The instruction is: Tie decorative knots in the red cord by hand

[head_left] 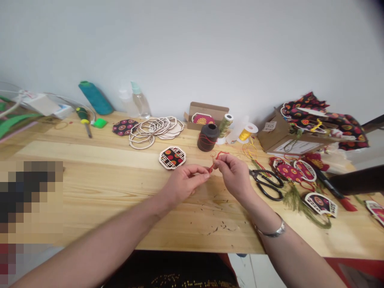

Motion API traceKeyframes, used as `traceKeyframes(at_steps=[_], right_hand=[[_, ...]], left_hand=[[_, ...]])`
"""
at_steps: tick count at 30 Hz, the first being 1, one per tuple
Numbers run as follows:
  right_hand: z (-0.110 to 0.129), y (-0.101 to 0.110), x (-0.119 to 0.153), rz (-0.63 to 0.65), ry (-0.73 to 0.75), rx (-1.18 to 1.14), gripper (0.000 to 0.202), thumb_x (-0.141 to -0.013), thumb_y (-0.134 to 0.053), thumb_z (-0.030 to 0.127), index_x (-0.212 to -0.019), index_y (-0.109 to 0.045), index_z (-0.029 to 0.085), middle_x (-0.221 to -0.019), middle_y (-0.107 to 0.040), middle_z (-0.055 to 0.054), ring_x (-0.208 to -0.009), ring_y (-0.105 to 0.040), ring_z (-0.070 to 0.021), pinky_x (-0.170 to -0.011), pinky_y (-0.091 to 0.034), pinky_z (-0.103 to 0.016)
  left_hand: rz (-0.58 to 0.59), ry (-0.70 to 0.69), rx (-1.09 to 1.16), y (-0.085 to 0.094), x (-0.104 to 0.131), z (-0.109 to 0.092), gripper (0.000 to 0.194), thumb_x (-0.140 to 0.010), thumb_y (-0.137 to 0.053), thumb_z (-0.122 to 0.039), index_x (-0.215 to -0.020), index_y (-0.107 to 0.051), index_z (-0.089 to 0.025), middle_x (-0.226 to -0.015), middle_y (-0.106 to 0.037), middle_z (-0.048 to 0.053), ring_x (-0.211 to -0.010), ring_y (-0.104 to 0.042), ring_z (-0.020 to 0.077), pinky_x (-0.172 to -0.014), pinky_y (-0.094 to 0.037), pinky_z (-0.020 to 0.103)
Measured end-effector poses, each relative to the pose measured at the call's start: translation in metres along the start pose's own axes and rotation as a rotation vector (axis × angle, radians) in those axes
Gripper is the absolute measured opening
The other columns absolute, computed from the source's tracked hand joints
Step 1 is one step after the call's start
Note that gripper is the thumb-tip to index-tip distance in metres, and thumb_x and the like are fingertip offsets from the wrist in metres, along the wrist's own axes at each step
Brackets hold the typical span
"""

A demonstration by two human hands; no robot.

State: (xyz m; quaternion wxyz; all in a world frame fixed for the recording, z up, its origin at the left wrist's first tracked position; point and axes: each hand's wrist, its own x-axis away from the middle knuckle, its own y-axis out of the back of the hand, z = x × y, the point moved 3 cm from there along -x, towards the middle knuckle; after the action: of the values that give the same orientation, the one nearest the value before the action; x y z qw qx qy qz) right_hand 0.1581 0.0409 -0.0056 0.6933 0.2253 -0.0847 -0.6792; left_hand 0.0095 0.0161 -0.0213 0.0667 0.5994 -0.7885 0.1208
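Observation:
Between my two hands runs a red cord (211, 168), pinched at the fingertips above the wooden table. My left hand (186, 182) closes thumb and forefinger on its lower end. Just to the right, my right hand (232, 172) pinches the same cord, and a loose length loops up behind the fingers. An ornament with a pale cut-out frame and dark patterned fabric (172, 157) lies flat beyond my left hand. Black-handled scissors (267, 184) rest beside my right wrist, their blades partly hidden by the hand.
A dark thread cone (207, 138), a yellow thread spool (247, 132) and an open small box (207, 109) stand behind my hands. Stacked wooden frames (156, 131) lie back left. A cardboard box (282, 134) heaped with fabric stands right, near a tasselled fan-shaped ornament (320, 204).

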Motion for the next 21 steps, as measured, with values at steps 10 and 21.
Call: traceKeyframes(at_steps=[10, 21], right_hand=[[0.001, -0.011, 0.006, 0.147, -0.308, -0.485, 0.026, -0.074, -0.060, 0.039, -0.066, -0.047, 0.018, -0.056, -0.057, 0.002, -0.040, -0.033, -0.0050, -0.039, -0.025, -0.020], [0.002, -0.013, 0.006, 0.154, -0.261, -0.442, 0.025, -0.074, -0.060, 0.036, -0.064, -0.047, 0.018, -0.049, -0.049, 0.006, -0.041, -0.037, -0.0052, -0.039, -0.026, -0.019]], left_hand=[[0.054, -0.343, -0.474, -0.004, 0.001, 0.001, 0.017, -0.079, -0.056, -0.022, -0.083, -0.072, -0.018, -0.064, -0.046, -0.002, -0.060, -0.047, 0.0096, -0.060, -0.039, 0.025], [-0.364, -0.621, -0.400, 0.008, 0.013, -0.013, 0.016, -0.076, -0.059, -0.017, -0.092, -0.059, -0.017, -0.130, -0.042, 0.012, -0.125, -0.039, 0.0248, -0.103, -0.034, 0.040]])
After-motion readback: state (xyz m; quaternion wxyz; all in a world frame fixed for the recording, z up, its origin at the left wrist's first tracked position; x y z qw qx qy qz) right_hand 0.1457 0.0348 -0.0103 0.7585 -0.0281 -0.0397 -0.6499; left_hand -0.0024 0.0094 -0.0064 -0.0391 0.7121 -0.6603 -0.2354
